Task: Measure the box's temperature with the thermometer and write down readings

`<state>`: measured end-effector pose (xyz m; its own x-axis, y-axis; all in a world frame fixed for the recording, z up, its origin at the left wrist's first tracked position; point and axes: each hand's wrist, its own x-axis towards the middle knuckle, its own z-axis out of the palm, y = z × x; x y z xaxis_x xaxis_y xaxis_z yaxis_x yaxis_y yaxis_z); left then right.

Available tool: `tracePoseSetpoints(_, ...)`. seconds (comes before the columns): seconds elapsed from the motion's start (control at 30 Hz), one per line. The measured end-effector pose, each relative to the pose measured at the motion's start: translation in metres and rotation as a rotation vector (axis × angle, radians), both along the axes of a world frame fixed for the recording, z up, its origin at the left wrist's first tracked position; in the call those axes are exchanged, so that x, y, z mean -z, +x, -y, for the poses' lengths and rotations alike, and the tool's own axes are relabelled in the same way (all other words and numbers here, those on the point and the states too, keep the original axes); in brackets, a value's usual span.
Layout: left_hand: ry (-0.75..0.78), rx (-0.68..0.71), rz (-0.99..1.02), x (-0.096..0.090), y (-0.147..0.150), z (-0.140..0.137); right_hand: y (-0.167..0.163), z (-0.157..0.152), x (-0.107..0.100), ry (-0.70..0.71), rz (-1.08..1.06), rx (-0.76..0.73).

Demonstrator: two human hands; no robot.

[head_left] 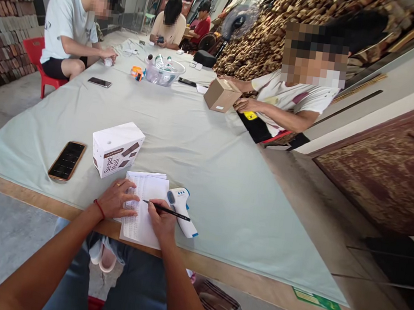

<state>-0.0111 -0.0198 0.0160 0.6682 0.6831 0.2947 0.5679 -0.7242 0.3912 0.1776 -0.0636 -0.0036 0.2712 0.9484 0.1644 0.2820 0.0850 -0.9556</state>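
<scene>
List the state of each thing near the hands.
Left hand: flat on the paper.
Right hand: holding the pen.
Pen: tip on the paper.
Paper: unfolded, overhanging the table edge.
White box: closed.
Phone: screen dark.
Thermometer: lying down.

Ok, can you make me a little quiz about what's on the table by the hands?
1. True or false: the right hand holds a pen over the sheet of paper.
2. Which thing lies just right of the paper? A) the white thermometer gun B) the phone C) the white box
3. What does the left hand rest on?

Key:
1. True.
2. A. The phone and the white box lie up and to the left of the paper.
3. The paper, which it presses flat on the table edge.
</scene>
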Motion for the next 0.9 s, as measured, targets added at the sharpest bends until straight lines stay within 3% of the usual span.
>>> tracePoseSetpoints(0.9, 0.008, -0.007, 0.011, 0.0035, -0.0007, 0.0006, -0.0027, 0.0016, -0.0042, -0.011, 0.001, -0.055)
